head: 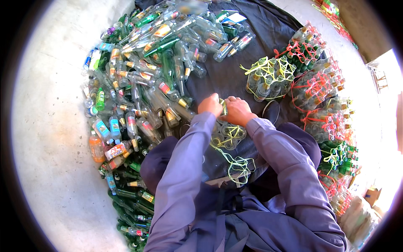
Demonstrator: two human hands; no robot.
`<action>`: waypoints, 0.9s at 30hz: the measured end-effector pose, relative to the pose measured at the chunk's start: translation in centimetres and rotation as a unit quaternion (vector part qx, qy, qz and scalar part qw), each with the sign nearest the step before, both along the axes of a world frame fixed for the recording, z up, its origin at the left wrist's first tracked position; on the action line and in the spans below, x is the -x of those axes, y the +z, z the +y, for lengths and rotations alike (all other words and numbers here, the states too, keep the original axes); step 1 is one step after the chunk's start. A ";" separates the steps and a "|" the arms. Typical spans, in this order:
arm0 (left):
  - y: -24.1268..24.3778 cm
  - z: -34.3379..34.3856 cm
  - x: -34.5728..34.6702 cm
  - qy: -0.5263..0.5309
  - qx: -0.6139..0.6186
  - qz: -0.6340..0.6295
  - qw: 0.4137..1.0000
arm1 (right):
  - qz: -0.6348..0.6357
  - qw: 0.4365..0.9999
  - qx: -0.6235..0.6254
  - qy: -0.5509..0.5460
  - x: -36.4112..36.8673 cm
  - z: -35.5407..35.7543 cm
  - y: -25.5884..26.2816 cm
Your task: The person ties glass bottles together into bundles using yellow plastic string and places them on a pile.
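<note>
My left hand [211, 105] and my right hand [236, 111] are close together in the middle of the view, fingers curled, above a small bundle of clear glass bottles [229, 142] between my legs. Yellow-green plastic twine [224, 107] shows between the two hands, and both appear to grip it; the fingertips are partly hidden. More of this twine crosses the bottle tops, and a loose tangle of twine [241, 168] trails towards me. Just beyond my right hand stands a bundle of clear bottles [263, 91] laced with yellow twine around the necks.
A large heap of loose glass bottles [148, 75], with some plastic ones [96, 147], spreads along the left and far side. Bundles bound with red twine [321, 83] and green bottles with yellow twine [338, 156] line the right. A dark sheet [217, 78] lies underneath. My shoe [271, 111] is near the bundles.
</note>
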State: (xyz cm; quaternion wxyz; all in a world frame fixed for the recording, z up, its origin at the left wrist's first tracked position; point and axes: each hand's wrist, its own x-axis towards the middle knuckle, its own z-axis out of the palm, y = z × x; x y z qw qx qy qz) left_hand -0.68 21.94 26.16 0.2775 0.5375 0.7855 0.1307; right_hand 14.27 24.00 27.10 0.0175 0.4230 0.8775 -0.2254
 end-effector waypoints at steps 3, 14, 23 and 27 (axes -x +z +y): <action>-0.4 0.7 0.2 -0.016 0.001 0.000 1.000 | -0.008 1.000 0.005 -0.008 0.2 0.3 -0.2; 0.5 2.3 0.5 -0.116 0.114 0.107 0.981 | -0.001 1.000 -0.003 -0.023 0.6 -0.1 -1.2; -5.9 4.3 3.0 -0.024 0.127 -0.084 0.988 | 0.014 0.999 0.022 -0.030 1.2 -0.6 0.1; -4.6 5.2 1.8 0.122 0.117 -0.327 0.930 | 0.012 0.999 0.013 -0.036 0.2 -0.2 0.0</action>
